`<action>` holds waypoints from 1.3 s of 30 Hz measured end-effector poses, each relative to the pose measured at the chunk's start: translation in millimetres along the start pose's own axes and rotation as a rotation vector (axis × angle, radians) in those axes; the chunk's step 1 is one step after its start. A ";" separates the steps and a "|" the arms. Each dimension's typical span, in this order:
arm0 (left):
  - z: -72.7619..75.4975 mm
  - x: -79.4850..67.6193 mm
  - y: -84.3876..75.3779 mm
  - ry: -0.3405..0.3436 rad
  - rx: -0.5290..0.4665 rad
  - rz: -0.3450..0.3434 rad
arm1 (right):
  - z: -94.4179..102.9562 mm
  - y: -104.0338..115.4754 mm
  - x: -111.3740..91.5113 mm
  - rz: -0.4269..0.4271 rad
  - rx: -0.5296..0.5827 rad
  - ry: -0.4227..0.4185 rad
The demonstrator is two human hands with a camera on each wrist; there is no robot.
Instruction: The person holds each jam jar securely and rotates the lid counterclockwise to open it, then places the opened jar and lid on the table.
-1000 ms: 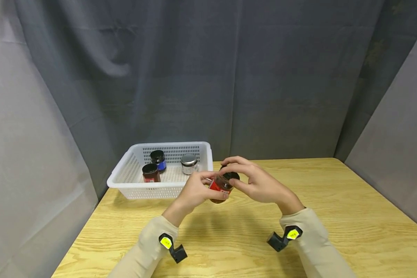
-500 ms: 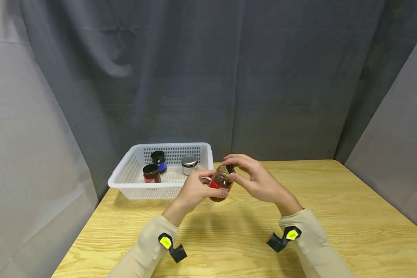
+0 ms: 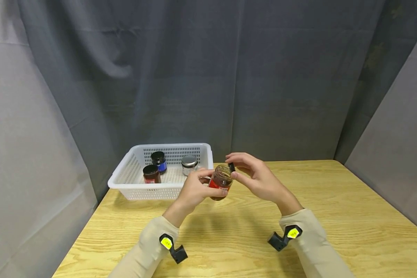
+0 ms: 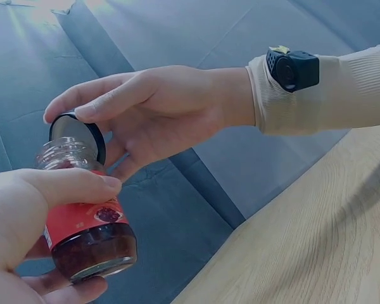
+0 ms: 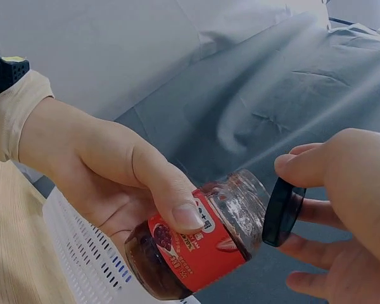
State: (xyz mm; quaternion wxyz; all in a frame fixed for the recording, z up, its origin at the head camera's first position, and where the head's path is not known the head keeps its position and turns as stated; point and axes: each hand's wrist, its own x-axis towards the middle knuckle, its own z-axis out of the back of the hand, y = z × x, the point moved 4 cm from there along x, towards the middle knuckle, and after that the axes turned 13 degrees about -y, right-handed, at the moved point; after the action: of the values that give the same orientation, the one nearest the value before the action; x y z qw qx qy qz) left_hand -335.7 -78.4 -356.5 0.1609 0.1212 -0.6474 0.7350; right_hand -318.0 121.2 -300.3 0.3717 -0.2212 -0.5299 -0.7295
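Observation:
My left hand (image 3: 194, 190) grips a glass jar (image 3: 221, 181) with a red label and dark contents, held tilted above the table. Its threaded mouth is uncovered. In the right wrist view the left thumb lies across the label of the jar (image 5: 196, 244). My right hand (image 3: 258, 179) pinches a black lid (image 3: 231, 167) by its edge, turned on its side right beside the jar's mouth. Seen from the left wrist, the lid (image 4: 82, 133) stands behind the jar's rim; whether they touch I cannot tell.
A white perforated basket (image 3: 142, 191) stands at the left on the wooden table (image 3: 250, 239). In it are a blue-labelled jar (image 3: 158, 161), a red-labelled jar (image 3: 151, 174), both black-lidded, and a silver-lidded jar (image 3: 189, 165). Grey cloth (image 3: 180, 77) hangs behind.
The black lid has come off the jar's mouth and tipped onto its side in my right hand, which has shifted slightly up and right. My left hand keeps its grip on the jar.

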 end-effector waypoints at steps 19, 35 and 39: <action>-10.4 1.6 7.4 -0.102 0.070 -0.048 | 16.9 -15.5 -4.3 -0.132 0.159 -0.052; -18.6 6.3 20.2 -0.160 0.101 -0.046 | 22.8 -40.9 -7.7 -0.238 0.208 -0.046; -21.6 4.2 21.2 -0.207 0.105 -0.061 | 24.3 -47.8 -11.5 -0.262 0.191 -0.062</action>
State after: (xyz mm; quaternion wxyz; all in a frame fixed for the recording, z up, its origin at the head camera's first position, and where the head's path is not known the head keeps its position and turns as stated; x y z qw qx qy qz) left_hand -347.3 -59.1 -377.1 0.1090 0.2242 -0.6172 0.7463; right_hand -349.7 155.3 -329.4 0.2762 -0.1359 -0.6324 -0.7108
